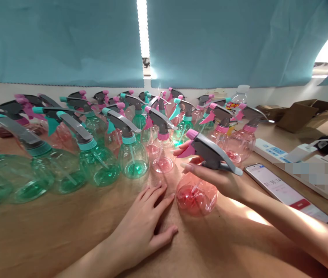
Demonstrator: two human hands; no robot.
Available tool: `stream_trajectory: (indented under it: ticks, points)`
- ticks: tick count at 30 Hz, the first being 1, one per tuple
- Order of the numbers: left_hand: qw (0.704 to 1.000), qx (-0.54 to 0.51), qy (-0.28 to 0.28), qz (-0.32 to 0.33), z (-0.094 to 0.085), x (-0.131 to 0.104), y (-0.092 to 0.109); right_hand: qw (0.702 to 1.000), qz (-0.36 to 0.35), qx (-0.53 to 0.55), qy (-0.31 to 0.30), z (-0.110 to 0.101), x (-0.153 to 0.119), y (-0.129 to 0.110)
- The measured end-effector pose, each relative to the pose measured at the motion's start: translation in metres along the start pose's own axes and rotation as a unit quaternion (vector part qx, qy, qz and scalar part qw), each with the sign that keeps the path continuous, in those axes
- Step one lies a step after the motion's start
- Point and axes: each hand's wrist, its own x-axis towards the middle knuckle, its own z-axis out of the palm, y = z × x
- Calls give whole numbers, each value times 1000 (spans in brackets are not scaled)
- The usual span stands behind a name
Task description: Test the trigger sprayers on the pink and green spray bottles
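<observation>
My right hand [218, 175] is wrapped round the neck of a pink spray bottle [197, 197], just under its grey and pink trigger head [207, 148]. The bottle is see-through and looks upright, close to the wooden table; I cannot tell whether its base touches. My left hand [149, 220] lies flat on the table to the left of it, fingers spread, holding nothing. Just beyond my hands stand a clear pink spray bottle [163, 156] and a green spray bottle [133, 158].
Several more green and pink spray bottles [98, 166] crowd the table's left and back. On the right lie a phone [287, 191] with a lit timer and a white power strip [271, 150] with plugs. An open cardboard box [299, 116] stands behind, near a clear bottle [240, 94].
</observation>
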Motion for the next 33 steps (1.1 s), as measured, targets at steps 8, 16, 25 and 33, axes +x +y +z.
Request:
stream_trajectory:
  ticks: [8,16,25,33]
  points:
    - [1000,10,-9,-2,-1,0,2,1000,20,-15,9,-2,0,0]
    - [1000,0,-5,-1,-2,1,2,999,31,-33,30,-3,-4,8]
    - [1000,-5,4,3,0,1,0,999,21,-33,23,-2,-2,5]
    - [1000,5,-1,3,-1,1,2,1000,-3,13,-15,1,1,0]
